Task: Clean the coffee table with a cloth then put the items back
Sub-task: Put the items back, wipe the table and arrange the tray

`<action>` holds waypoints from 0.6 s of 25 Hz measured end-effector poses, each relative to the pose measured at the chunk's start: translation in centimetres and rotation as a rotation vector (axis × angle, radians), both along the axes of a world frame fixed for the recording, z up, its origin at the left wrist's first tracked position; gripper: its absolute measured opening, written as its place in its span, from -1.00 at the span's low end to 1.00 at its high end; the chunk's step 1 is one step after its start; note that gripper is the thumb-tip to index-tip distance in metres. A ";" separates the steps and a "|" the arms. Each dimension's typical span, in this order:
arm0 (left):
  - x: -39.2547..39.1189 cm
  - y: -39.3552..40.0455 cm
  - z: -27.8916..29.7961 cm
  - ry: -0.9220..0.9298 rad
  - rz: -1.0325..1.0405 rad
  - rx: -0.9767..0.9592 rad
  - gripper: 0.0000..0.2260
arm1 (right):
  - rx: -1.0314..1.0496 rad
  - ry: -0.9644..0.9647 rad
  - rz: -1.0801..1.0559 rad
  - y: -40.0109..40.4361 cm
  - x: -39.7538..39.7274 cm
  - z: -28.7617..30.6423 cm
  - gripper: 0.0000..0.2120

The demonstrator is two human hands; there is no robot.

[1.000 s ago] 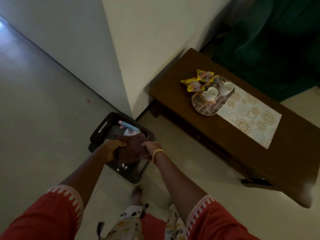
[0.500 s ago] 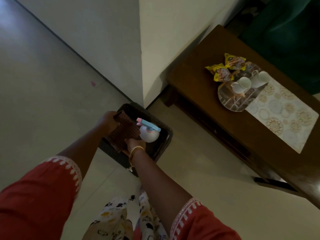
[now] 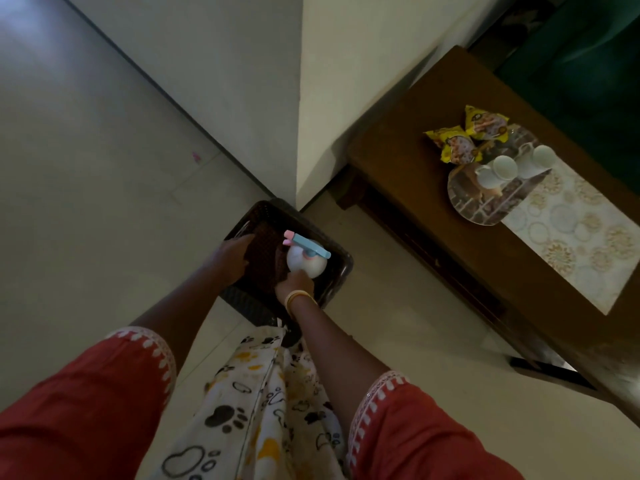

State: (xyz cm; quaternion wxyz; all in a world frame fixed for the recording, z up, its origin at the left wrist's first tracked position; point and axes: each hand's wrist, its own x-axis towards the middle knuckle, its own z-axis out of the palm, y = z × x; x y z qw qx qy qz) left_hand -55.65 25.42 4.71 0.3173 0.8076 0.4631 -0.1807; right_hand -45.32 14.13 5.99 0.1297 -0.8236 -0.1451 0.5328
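Down at floor level, a dark woven plastic basket is seen standing against the outer corner of a pale wall, with both arms reaching into it. A dark checked cloth is held inside the basket: its left edge is gripped by the left hand, fingers curled over the fabric, while its near right corner is pinched by the right hand (a pale bangle is worn at that wrist). Just beside the cloth, a round white spray bottle with a light blue trigger head and pink nozzle is standing in the basket, touching the right hand's knuckles.

Off to the right, the brown wooden coffee table is set well apart from the basket. On it, a pale patterned table runner is laid, and a round brick-patterned tray is resting partly over the runner's end. Two white cups are carried on the tray, and two yellow snack packets are lying at its far edge, one overlapping the rim.
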 end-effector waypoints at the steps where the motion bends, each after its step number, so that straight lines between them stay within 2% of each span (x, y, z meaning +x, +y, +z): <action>1: 0.1 -0.8 1.1 0.014 -0.026 -0.001 -0.43 | 0.034 -0.049 0.092 -0.7 0.7 1.2 -0.62; 6: 3.2 -5.0 6.8 -0.011 -0.205 -0.045 -0.70 | 0.134 -0.236 0.346 -4.5 5.1 5.5 -0.58; 10: 9.0 -9.3 11.0 -0.047 -0.354 0.033 -0.66 | 0.189 -0.349 0.420 -8.6 10.2 7.9 -0.71; 13: 14.2 -13.3 13.7 -0.089 -0.434 0.061 -0.77 | 0.166 -0.392 0.475 -12.3 15.2 9.5 -0.69; 15: 18.2 -15.9 14.7 -0.128 -0.403 0.055 -0.72 | 0.138 -0.441 0.482 -15.0 19.5 10.9 -0.64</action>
